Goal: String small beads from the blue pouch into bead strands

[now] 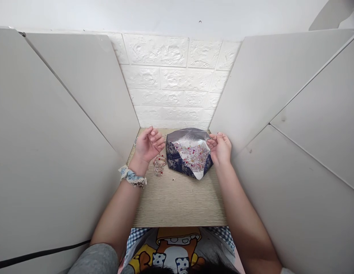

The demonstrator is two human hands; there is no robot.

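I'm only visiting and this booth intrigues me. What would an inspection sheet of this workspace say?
Surface: wood-grain tabletop, pale, level.
Job's things: navy patterned pouch with silver foil lining, open, holding many small pink and clear beads; small bead heap beside it.
Clutter: one tiny speck on the tabletop.
Hands: left hand open, fingers curled, beside the pouch; right hand at the pouch's right edge, its grip unclear.
Cables: black cable at lower left.
Surroundings: white side panels, white faux-brick wall; fabric scrunchie on the left wrist.
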